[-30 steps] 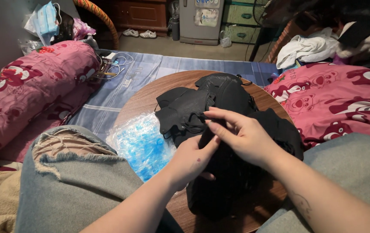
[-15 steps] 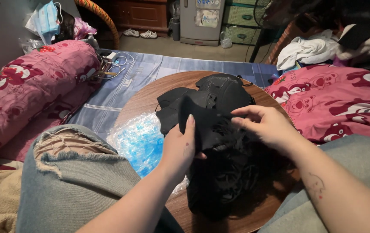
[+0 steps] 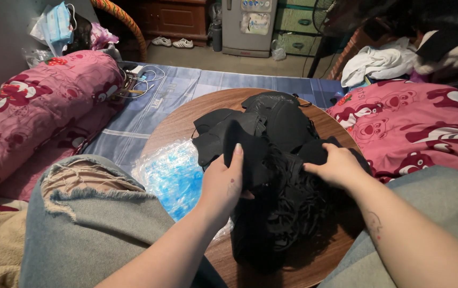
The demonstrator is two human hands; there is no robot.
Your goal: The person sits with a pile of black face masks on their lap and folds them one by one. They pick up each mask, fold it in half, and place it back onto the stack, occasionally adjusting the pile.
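Note:
A heap of black face masks (image 3: pixel 277 160) with tangled ear loops lies on a round wooden table (image 3: pixel 186 120) between my knees. My left hand (image 3: pixel 223 184) grips the near left side of the heap, thumb up on one folded mask. My right hand (image 3: pixel 335 165) presses on the right side of the heap, fingers curled into the black fabric. A crumpled clear plastic bag with blue print (image 3: pixel 173 173) rests on the table just left of my left hand.
My jeans-clad knees (image 3: pixel 95 213) flank the table. Pink patterned bolsters (image 3: pixel 31 117) and bedding (image 3: pixel 415 128) lie on both sides, on a blue mat (image 3: pixel 186 88) with white cables (image 3: pixel 141 82). A cabinet, shoes and a small fridge stand at the back.
My right hand has slid from the middle of the heap out to its right side. My left hand has moved up and taken hold of the heap's left edge.

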